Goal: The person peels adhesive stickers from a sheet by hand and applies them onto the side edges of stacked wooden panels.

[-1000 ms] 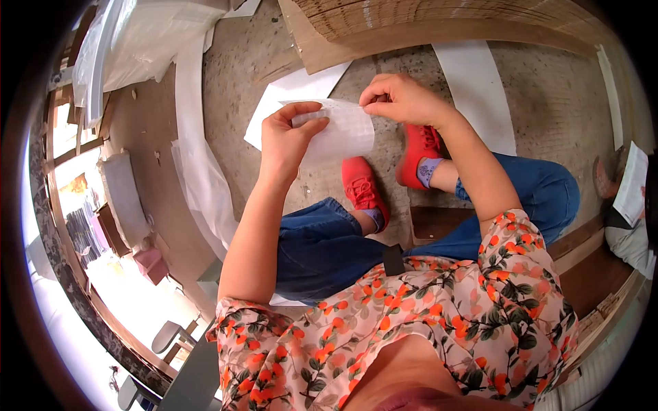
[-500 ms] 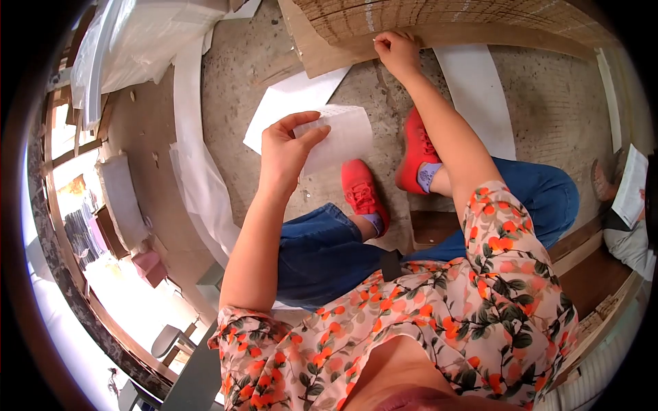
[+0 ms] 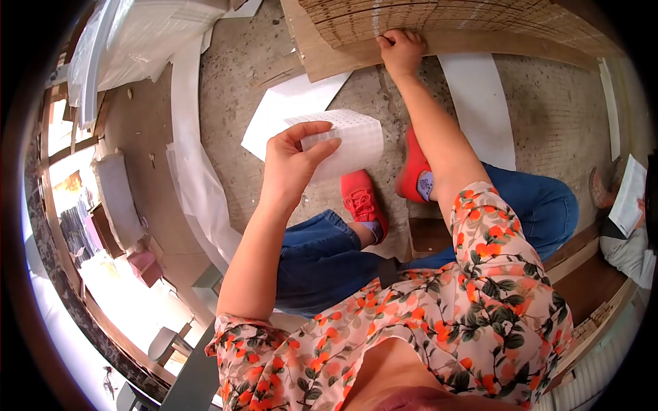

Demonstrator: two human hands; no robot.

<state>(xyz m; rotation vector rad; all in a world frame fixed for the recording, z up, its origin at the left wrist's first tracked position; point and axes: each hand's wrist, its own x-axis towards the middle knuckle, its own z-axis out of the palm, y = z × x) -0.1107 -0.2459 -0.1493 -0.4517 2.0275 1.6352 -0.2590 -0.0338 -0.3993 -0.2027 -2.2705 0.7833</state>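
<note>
My left hand [image 3: 289, 163] pinches a white label sheet [image 3: 353, 145] between thumb and fingers. A fine grid covers the sheet, with rows of small dark marks near its far edge; it bends a little and hangs above the floor. My right hand [image 3: 404, 53] is closed, its fingers curled against the near edge of a stack of brown slotted boards [image 3: 473, 22]. Whatever its fingertips hold is too small or hidden to make out. Beneath the stack, a plain brown board [image 3: 322, 60] sticks out on the left.
White sheets [image 3: 271, 113] lie on the concrete floor [image 3: 233, 82], another white strip [image 3: 476, 103] right of my forearm. Plastic-wrapped goods [image 3: 154, 41] stand at upper left. A seated person's hand and a white paper [image 3: 629, 195] show at far right. My red shoes [image 3: 363, 198] are below the sheet.
My left hand and the label sheet have shifted slightly right and down, and more of the grid shows. The right hand's fingers have moved slightly right and press closer against the stack's edge.
</note>
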